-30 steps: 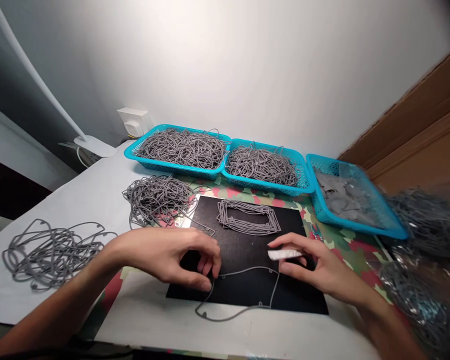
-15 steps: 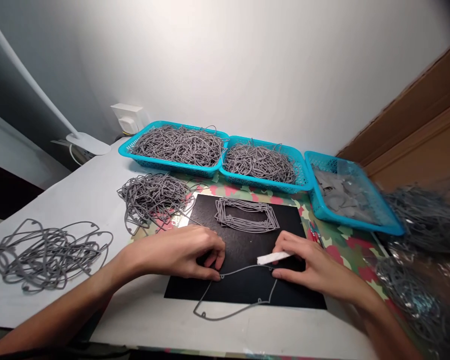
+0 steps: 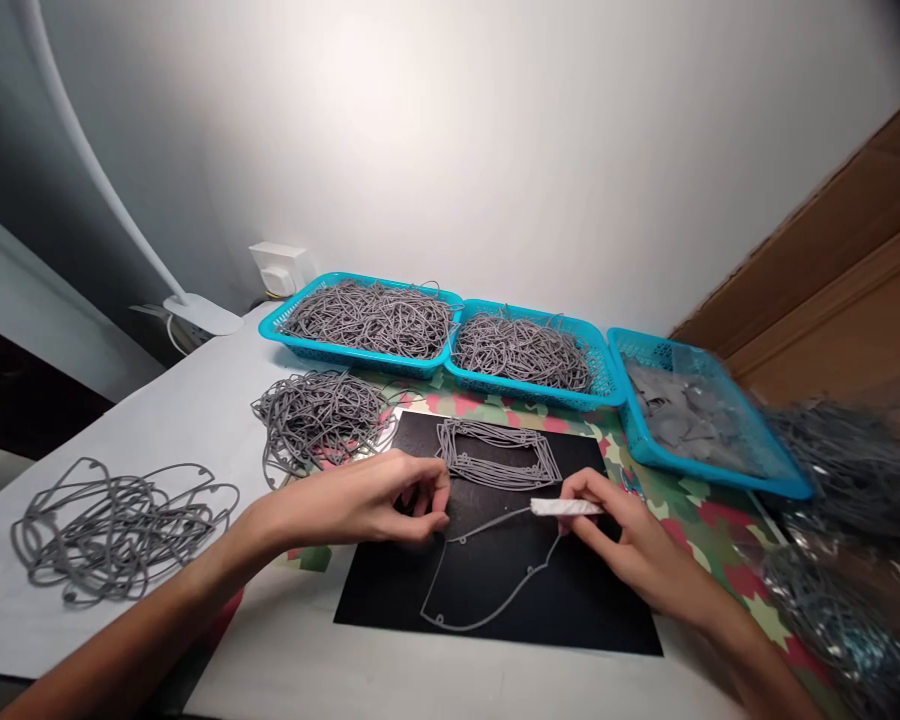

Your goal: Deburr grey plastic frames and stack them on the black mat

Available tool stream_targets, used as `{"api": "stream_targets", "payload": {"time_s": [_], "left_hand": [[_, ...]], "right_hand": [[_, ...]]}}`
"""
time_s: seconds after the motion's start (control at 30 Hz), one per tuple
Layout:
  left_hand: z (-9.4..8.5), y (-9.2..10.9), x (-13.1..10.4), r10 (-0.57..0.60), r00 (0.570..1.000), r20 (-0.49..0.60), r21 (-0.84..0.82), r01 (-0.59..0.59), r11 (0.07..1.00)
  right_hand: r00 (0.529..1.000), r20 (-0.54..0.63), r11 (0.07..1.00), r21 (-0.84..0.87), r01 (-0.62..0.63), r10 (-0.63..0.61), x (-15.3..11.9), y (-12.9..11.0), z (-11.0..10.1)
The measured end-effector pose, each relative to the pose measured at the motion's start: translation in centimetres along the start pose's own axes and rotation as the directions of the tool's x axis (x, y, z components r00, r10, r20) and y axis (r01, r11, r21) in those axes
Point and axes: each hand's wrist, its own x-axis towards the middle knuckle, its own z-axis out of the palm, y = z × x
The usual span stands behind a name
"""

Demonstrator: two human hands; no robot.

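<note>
A thin grey loop with small eyelets [image 3: 487, 623] lies over the black mat [image 3: 600, 610], its far edge between my hands. My left hand [image 3: 424, 510] is at the loop's left corner, thumb and fingertips pressed together; what they hold, if anything, is too small to make out. Between the thumb and fingers of my right hand [image 3: 596, 515] is a white strip [image 3: 559, 507], close to the loop's right corner. Beyond them, a neat stack of grey loops [image 3: 495, 477] rests on the mat's far part.
Two blue baskets [image 3: 367, 355] [image 3: 532, 392] of grey loops stand at the wall, and a third basket [image 3: 720, 475] holds flat grey pieces. Loose loops form piles [image 3: 322, 420] [image 3: 124, 530] on the left. Plastic bags [image 3: 832, 600] lie right; a lamp [image 3: 202, 315] stands back left.
The loop has moved up and right, now lying over the mat instead of past its near edge. My right hand has raised the white strip slightly. The whole view has shifted.
</note>
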Motion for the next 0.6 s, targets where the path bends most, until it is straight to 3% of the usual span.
{"api": "stream_targets", "payload": {"time_s": [0.1, 0.2, 0.3, 0.37, 0.43, 0.5, 0.6], "left_hand": [[0.6, -0.5, 0.6, 0.008, 0.997, -0.075, -0.038, -0.010, 0.999], [2.0, -1.1, 1.5, 0.093, 0.987, -0.133, 0.048, -0.088, 0.995], [3.3, -1.5, 2.0, 0.164, 0.973, -0.162, 0.142, -0.141, 0.980], [3.7, -1.5, 2.0, 0.176, 0.972, -0.157, 0.162, -0.150, 0.975], [3.9, -1.3, 1.9, 0.186, 0.972, -0.144, 0.165, -0.162, 0.973], [3.9, -1.1, 1.8, 0.203, 0.967, -0.152, 0.152, -0.180, 0.972], [3.5, -1.2, 1.8, 0.176, 0.954, -0.243, 0.078, -0.161, 0.984]], "right_hand": [[0.983, -0.167, 0.997, -0.040, 0.064, -0.070, 0.6, 0.5, 0.6], [0.928, -0.272, 0.964, -0.153, 0.218, -0.254, 1.0, 0.1, 1.1], [0.802, -0.399, 0.894, -0.265, 0.363, -0.444, 0.7, -0.5, 1.3], [0.694, -0.521, 0.867, -0.327, 0.376, -0.497, 0.3, -0.6, 1.4], [0.619, -0.599, 0.861, -0.378, 0.340, -0.508, -0.1, -0.5, 1.4], [0.609, -0.616, 0.863, -0.420, 0.282, -0.499, -0.1, -0.2, 1.4], [0.661, -0.606, 0.882, -0.428, 0.197, -0.442, 0.5, 0.3, 1.7]]}}
